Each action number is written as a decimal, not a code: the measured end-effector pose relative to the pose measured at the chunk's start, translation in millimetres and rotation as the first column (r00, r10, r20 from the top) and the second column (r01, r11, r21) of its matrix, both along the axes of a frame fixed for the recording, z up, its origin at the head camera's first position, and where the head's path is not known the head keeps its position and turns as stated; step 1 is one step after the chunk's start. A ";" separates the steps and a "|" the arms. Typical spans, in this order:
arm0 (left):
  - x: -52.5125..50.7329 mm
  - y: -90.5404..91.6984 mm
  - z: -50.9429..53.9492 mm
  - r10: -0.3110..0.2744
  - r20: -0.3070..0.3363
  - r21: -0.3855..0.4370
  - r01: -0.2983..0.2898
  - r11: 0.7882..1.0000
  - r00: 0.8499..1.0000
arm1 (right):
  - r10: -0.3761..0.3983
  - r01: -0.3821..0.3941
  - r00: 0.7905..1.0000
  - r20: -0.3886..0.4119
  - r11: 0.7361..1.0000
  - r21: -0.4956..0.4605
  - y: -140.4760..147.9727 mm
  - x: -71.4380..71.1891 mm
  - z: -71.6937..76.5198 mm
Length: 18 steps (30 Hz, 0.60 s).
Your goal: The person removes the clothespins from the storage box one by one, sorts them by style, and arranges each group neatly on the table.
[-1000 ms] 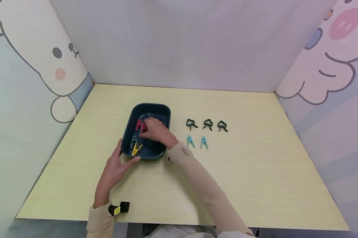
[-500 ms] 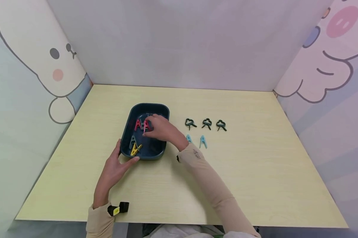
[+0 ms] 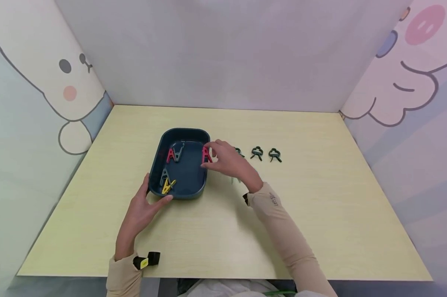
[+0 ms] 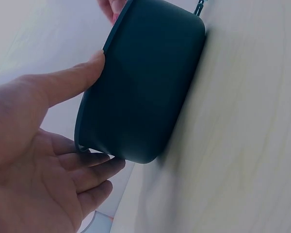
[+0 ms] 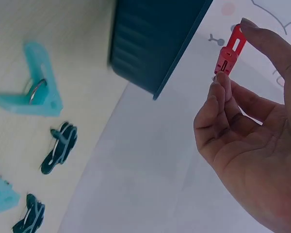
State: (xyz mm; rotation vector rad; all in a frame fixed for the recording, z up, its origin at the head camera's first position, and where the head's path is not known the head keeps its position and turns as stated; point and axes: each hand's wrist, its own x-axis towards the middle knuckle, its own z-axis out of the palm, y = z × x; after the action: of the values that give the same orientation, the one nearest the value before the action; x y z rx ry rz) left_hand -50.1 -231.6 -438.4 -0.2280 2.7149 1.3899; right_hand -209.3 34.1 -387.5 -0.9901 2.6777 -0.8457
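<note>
Nearest the bench's [image 3: 301, 231] near edge: your left hand [image 3: 143, 210], spread wide, thumb against the bin's near wall, fingers along its left wall, straddling that corner without wrapping it. The blue bin [image 3: 188, 175] sits in the bench's left half, long axis running near to far.

Inside, near to far: one yellow clip [image 3: 166, 186] by the near-left corner, overlapping a grey-blue clip [image 3: 163, 177]; farther in, a loose red clip [image 3: 170, 155] just beside a second grey-blue clip.

Your right hand [image 3: 229, 161] pinches the held red clip [image 3: 205, 154] between thumb and fingertips. Key relation: that clip is raised over the bin's right rim, long axis roughly near to far, left of your right palm and well apart from your left hand.

Right of the bin, nearer row: two light-blue clips [image 5: 48, 92] (your right wrist nearly hides them from the head view). Toward the bench's far edge: three dark green clips [image 3: 257, 152], one partly behind your right hand.

Count: two red, two grey-blue, one yellow, two light-blue, three dark green.
</note>
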 end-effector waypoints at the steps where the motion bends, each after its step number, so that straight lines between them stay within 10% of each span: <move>1: 0.2 -0.2 -0.1 -0.001 -0.002 -0.001 0.001 1.000 1.000 | -0.007 0.007 1.000 -0.002 1.000 -0.003 5.2 0.3 -0.8; 18: 0.8 -1.3 0.8 -0.013 -0.001 0.004 0.013 1.000 1.000 | -0.144 0.144 0.990 -0.005 0.990 0.005 96.2 10.5 -22.5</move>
State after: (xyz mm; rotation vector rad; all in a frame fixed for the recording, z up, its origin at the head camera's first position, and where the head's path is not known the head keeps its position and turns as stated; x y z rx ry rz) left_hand -49.3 -232.9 -437.6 -0.2090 2.7094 1.3930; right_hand -198.8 130.2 -410.0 -0.8064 2.7807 -0.8622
